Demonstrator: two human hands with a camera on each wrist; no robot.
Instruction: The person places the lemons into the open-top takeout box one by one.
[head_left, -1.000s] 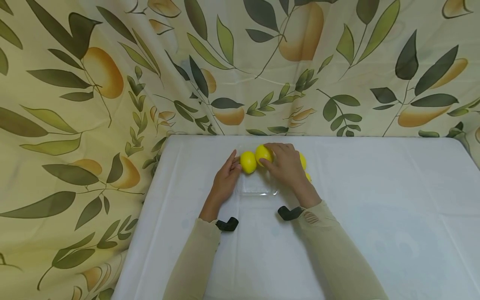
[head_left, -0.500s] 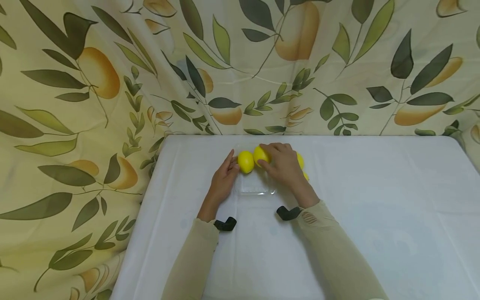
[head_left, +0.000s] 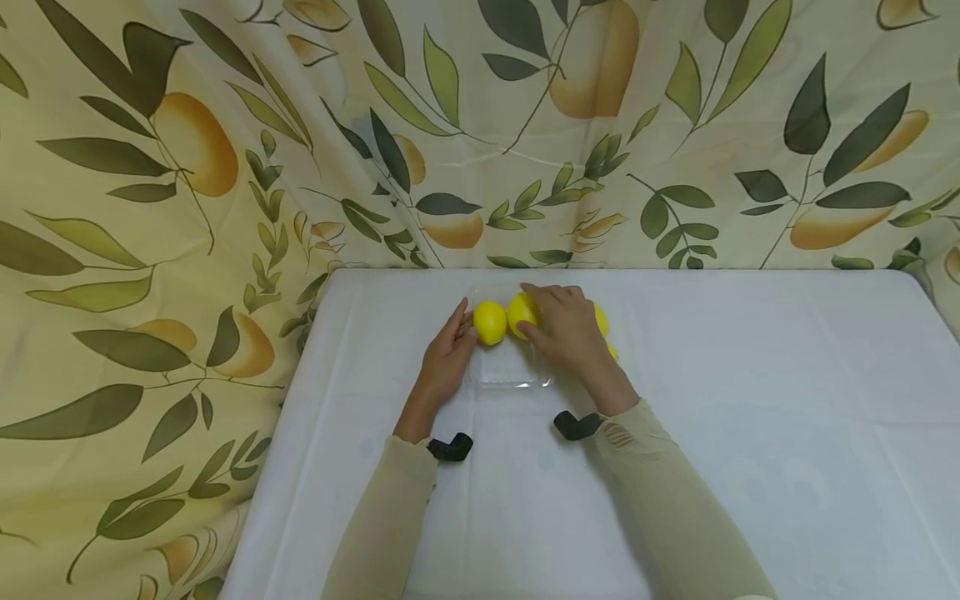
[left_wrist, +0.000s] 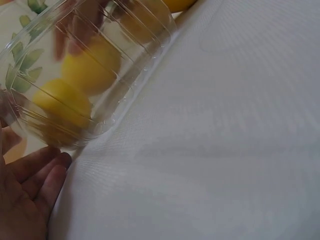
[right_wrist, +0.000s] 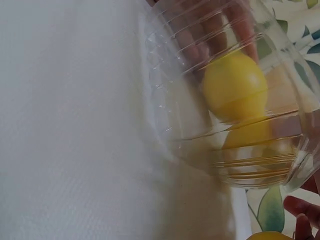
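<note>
A clear plastic box [head_left: 513,371] stands near the table's far edge with two yellow lemons in it. My left hand [head_left: 450,354] rests along the box's left side, fingers fairly straight, beside the left lemon [head_left: 490,322]. In the left wrist view its fingers [left_wrist: 47,175] touch the lower corner of the box. From above, my right hand [head_left: 568,327] holds the other lemon [head_left: 522,313] between thumb and fingers. Both lemons sit side by side behind the ribbed wall in the right wrist view. More lemons [head_left: 602,318] lie right of the box, partly hidden by my right hand.
A white cloth covers the table [head_left: 750,417]. Behind it and to the left hangs a curtain [head_left: 525,167] printed with leaves and fruit. A dark wrist mount [head_left: 452,448] sits at the left wrist, another [head_left: 577,426] at the right.
The head view has shifted slightly. Both hands and the lemons keep nearly the same places relative to the box.
</note>
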